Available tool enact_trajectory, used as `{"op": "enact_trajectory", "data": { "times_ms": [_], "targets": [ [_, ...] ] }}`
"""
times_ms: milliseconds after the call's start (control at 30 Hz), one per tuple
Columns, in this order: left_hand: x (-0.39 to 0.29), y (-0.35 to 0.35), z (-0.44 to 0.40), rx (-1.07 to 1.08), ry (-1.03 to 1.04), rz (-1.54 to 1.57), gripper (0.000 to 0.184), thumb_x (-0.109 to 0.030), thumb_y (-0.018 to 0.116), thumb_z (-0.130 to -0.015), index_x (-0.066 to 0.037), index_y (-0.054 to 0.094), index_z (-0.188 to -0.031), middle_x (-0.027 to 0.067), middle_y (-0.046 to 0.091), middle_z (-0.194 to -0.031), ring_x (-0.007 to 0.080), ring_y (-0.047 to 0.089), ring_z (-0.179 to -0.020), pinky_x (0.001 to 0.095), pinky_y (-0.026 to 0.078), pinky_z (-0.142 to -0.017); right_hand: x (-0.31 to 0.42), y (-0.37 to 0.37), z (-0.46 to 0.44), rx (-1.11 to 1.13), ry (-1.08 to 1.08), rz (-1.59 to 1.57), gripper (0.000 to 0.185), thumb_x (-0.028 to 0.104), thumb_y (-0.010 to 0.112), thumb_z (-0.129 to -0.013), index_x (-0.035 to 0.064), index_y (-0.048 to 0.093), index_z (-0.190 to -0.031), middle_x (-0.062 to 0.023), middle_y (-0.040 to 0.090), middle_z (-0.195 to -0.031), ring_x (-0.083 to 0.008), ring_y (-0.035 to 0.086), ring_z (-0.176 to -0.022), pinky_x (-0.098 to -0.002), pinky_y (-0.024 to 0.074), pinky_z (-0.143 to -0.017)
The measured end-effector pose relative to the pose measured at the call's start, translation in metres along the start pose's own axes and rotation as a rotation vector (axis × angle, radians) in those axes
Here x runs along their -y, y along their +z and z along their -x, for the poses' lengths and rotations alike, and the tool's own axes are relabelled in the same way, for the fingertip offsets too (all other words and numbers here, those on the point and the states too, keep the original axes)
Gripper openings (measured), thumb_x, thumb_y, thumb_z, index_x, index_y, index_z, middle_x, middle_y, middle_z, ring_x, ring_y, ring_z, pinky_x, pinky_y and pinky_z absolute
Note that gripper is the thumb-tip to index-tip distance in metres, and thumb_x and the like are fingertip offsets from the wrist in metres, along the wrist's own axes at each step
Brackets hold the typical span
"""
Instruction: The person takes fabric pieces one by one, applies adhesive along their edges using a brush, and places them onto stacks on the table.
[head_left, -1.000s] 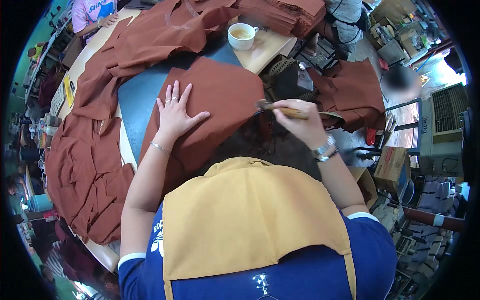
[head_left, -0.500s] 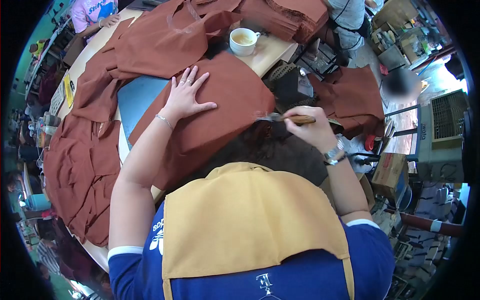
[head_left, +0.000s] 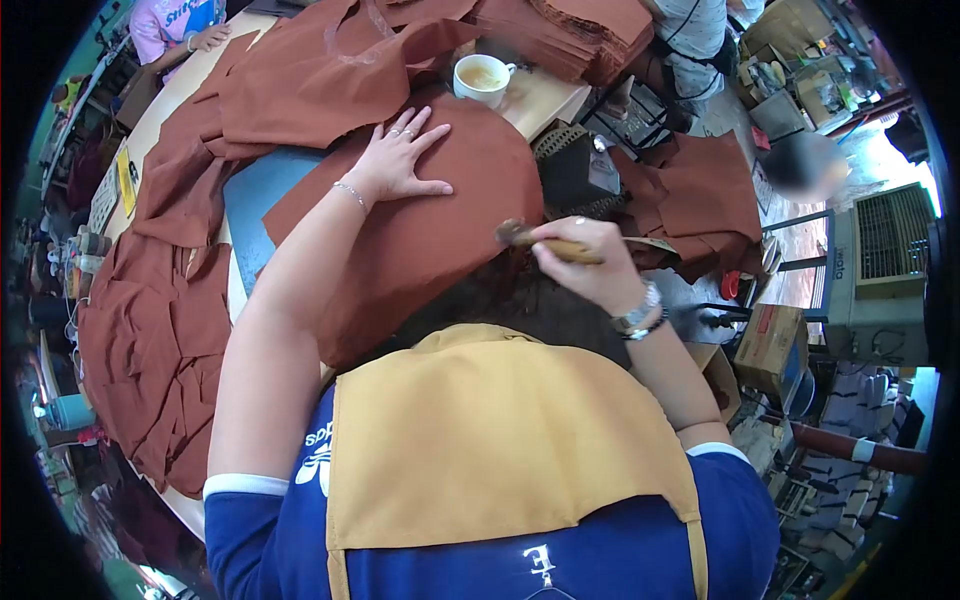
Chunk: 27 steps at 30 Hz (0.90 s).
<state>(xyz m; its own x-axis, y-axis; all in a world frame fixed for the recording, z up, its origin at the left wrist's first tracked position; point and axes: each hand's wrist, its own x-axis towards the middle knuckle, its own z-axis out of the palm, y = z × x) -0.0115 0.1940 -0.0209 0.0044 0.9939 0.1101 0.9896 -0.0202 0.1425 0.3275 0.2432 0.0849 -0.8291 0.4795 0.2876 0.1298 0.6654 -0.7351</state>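
A rust-brown cloth piece (head_left: 440, 240) with a rounded edge lies in front of me, partly over a blue-grey board (head_left: 265, 195). My left hand (head_left: 400, 163) rests flat on its upper part, fingers spread. In my right hand (head_left: 592, 258) is a brush (head_left: 560, 246) with a wooden handle, its bristle end at the right edge of the cloth. Dark material (head_left: 470, 305) shows below that edge, near the yellow apron (head_left: 510, 430).
A white cup (head_left: 482, 80) of drink stands beyond the cloth. Brown cloth heaps (head_left: 155, 340) lie at left, a stack (head_left: 570, 35) at the back. Cloth pieces (head_left: 700, 195) hang at right near a cardboard box (head_left: 772, 340). A person in pink (head_left: 175, 30) is at top left.
My left hand has moved up and right along with the cloth, which has turned. My right hand and the brush went right, then came back left to the cloth's edge.
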Motion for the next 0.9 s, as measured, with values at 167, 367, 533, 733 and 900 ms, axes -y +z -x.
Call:
{"op": "enact_trajectory", "data": {
  "times_ms": [167,367,533,733,900],
  "targets": [
    [-0.002,-0.004,-0.003,0.021,0.007,0.015,0.105,-0.083,0.061,-0.073,-0.025,0.033,-0.156,0.0179,0.023,-0.164,0.0380,0.020,-0.151,0.0659,0.019,-0.117,-0.013,-0.033,0.014,0.049,0.135,0.202,0.014,0.009,0.074,-0.080,0.0027,0.073,-0.093,-0.0137,0.072,-0.086,-0.0249,0.071,-0.076,-0.0325,0.0553,-0.070],
    [-0.026,-0.012,0.045,-0.121,-0.161,-0.067,0.104,-0.079,0.064,-0.074,-0.023,0.035,-0.156,0.0172,0.020,-0.165,0.0382,0.019,-0.152,0.0689,0.018,-0.115,-0.006,0.008,0.004,0.045,-0.006,0.031,0.017,0.010,0.074,-0.079,0.0044,0.072,-0.095,-0.0144,0.072,-0.085,-0.0265,0.071,-0.077,-0.0344,0.0553,-0.071],
    [-0.050,-0.024,0.125,0.054,-0.426,0.003,0.104,-0.079,0.065,-0.073,-0.022,0.037,-0.156,0.0180,0.019,-0.165,0.0403,0.015,-0.153,0.0744,0.015,-0.112,-0.009,-0.017,0.010,0.024,0.096,0.071,0.014,0.009,0.074,-0.078,0.0043,0.073,-0.092,-0.0144,0.071,-0.084,-0.0258,0.071,-0.076,-0.0333,0.0550,-0.071],
    [-0.030,-0.015,0.103,-0.019,-0.362,0.029,0.105,-0.082,0.063,-0.071,-0.025,0.038,-0.155,0.0177,0.020,-0.165,0.0376,0.014,-0.154,0.0737,0.013,-0.113,0.004,0.009,-0.002,-0.002,-0.006,-0.011,0.016,0.007,0.075,-0.079,0.0011,0.073,-0.094,-0.0148,0.071,-0.083,-0.0240,0.070,-0.073,-0.0321,0.0545,-0.069],
    [-0.020,-0.011,0.093,-0.034,-0.316,0.019,0.105,-0.085,0.061,-0.071,-0.026,0.038,-0.155,0.0183,0.021,-0.165,0.0376,0.017,-0.153,0.0705,0.012,-0.116,-0.003,-0.019,0.006,0.040,0.082,0.222,0.015,0.007,0.074,-0.077,0.0007,0.072,-0.090,-0.0140,0.072,-0.083,-0.0270,0.070,-0.073,-0.0337,0.0556,-0.069]
  ]
}}
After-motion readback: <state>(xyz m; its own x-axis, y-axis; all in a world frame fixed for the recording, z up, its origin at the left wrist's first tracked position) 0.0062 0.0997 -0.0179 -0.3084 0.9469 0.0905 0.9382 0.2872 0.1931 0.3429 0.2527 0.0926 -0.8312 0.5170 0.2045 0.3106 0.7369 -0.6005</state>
